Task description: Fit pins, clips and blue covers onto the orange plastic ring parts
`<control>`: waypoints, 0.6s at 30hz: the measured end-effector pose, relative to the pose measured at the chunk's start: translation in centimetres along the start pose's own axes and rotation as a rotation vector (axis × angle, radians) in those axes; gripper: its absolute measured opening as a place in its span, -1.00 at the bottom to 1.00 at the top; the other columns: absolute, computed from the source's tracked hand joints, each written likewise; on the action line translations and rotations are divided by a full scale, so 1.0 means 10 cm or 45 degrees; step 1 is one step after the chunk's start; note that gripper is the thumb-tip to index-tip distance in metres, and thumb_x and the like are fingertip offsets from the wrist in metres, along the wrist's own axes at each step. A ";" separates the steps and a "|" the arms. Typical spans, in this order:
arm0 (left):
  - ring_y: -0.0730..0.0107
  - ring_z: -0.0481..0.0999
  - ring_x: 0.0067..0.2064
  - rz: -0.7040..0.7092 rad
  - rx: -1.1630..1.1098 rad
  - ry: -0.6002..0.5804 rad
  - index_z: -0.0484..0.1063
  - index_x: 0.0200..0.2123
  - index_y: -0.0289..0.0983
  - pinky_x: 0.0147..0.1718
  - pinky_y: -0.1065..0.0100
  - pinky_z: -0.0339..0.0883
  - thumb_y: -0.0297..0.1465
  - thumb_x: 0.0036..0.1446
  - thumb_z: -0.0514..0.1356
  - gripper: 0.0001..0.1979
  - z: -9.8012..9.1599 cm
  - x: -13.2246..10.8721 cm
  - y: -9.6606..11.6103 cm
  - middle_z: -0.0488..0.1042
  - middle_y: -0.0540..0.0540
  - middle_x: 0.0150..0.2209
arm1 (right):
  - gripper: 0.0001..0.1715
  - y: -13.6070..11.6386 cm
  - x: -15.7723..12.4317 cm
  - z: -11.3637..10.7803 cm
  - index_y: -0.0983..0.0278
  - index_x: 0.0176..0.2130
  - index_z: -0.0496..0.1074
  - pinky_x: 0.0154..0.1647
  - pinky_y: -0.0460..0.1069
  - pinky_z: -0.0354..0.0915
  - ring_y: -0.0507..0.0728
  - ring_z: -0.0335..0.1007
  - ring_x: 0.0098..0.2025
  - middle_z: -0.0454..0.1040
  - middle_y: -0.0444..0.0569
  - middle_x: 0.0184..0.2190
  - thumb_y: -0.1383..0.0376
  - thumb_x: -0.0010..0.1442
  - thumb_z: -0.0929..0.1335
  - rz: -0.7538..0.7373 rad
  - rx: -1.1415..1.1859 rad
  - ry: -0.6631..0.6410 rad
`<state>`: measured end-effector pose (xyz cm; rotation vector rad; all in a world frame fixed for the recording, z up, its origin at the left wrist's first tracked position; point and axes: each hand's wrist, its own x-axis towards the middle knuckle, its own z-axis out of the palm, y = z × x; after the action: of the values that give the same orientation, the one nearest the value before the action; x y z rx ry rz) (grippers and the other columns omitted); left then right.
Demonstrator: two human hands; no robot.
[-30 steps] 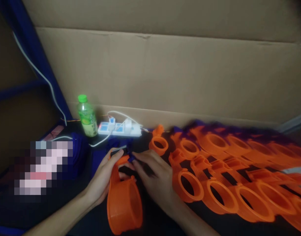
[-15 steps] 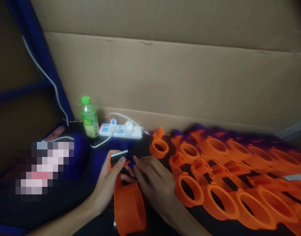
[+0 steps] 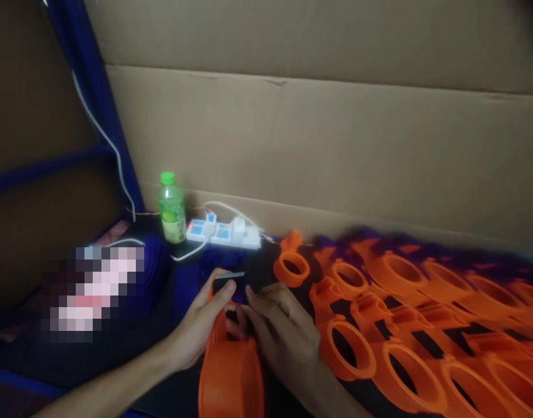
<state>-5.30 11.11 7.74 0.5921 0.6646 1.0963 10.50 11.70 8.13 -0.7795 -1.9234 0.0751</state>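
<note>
Orange plastic makes up the holder [image 3: 230, 380] in hand, which is on the near side of the power strip [image 3: 223, 235], well apart from it. Its dark block [image 3: 220, 283], edged with one pale toothed strip [image 3: 231, 275], sits at the handle's top; that much looks done. The left hand [image 3: 197, 322] grips this end, thumb over the block. The right hand [image 3: 288, 325] is narrow, fingertips drawn in at the block's side; whether they pinch anything, I cannot tell. Work on this piece seems unfinished.

Counted: one holder in hand, one loose holder [image 3: 291, 283] just right of the power strip, and at least nine in the spread [image 3: 410, 377] farther right, blur hiding the exact number. Front ones show hollow ends, so perhaps those are left to do. One bottle [image 3: 172, 212] stands just left of the power strip.
</note>
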 end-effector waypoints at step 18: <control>0.29 0.62 -0.35 0.126 -0.072 -0.086 0.49 -0.19 -0.30 -0.35 0.35 0.53 -0.20 0.21 0.26 -0.73 -0.14 0.12 0.45 0.59 -0.12 -0.33 | -0.76 0.06 0.61 0.02 0.22 -0.17 0.57 -0.30 -0.05 0.39 0.08 0.51 -0.26 0.58 -0.04 -0.26 0.23 0.34 0.31 0.540 0.215 -0.219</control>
<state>-8.71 13.97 9.83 0.6158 0.5486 1.1783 8.94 15.54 12.66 -1.0811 -1.8507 0.5728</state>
